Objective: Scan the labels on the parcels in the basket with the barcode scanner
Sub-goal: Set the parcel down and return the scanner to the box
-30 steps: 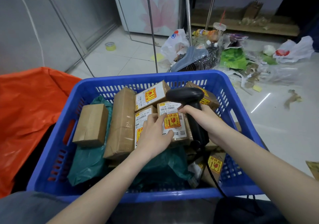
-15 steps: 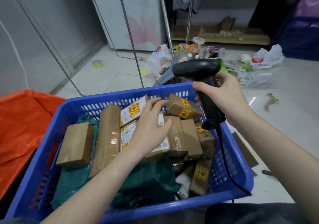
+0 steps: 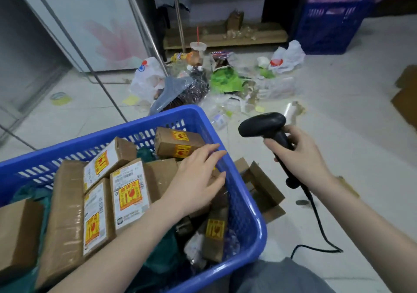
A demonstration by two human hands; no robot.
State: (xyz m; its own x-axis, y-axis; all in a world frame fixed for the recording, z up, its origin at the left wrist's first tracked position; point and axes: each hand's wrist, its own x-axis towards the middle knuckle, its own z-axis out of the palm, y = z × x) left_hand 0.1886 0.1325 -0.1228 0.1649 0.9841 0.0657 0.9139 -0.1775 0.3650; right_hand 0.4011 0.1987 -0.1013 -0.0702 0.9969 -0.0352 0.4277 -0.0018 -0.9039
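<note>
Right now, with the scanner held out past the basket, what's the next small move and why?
Probably bring the barcode scanner in the right hand back over the blue basket. It sits off to the right above the floor, aimed at no label, while the left hand rests on the parcels near the small brown parcel at the far rim.

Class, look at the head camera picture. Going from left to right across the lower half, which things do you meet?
Plain brown box → long taped parcel → left hand → blue basket's right wall → flattened cardboard on the floor → right hand holding the barcode scanner.
</note>
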